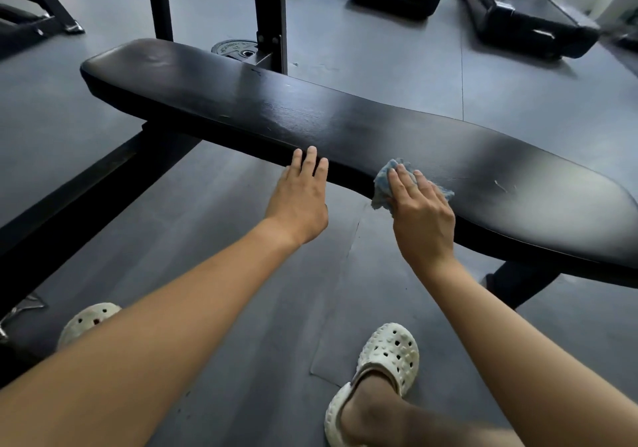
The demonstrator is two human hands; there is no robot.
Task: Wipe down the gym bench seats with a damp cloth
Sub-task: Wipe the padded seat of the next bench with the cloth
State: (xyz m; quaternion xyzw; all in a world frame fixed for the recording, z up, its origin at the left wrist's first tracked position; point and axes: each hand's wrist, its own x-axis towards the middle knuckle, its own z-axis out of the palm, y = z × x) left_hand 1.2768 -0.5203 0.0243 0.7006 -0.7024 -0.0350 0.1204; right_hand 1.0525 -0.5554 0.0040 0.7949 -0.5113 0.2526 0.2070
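The black bench seat (345,118) runs on a slant from the upper left to the right edge of the view, its near long edge facing the person; its rounded right end spreads wider than the far left end. The blue cloth (383,181) lies bunched on that near edge, partly on top of the pad and partly drooping over the side. The right hand (423,219) covers it, fingers stretched almost straight and pressing it down; the thumb is hidden. Just to the left, apart from the cloth, the left hand (298,201) has its straight fingertips resting on the same edge and holds nothing. To the right of the cloth most of the wide end lies bare; to the left a long stretch of pad reaches toward the uprights (269,15). A weight plate (234,48) lies on the grey floor (241,274) behind the seat; a treadmill (524,15) stands well beyond. The frame beam (86,187) runs along the floor at left; two pale clogs (386,360) stand near the bench.
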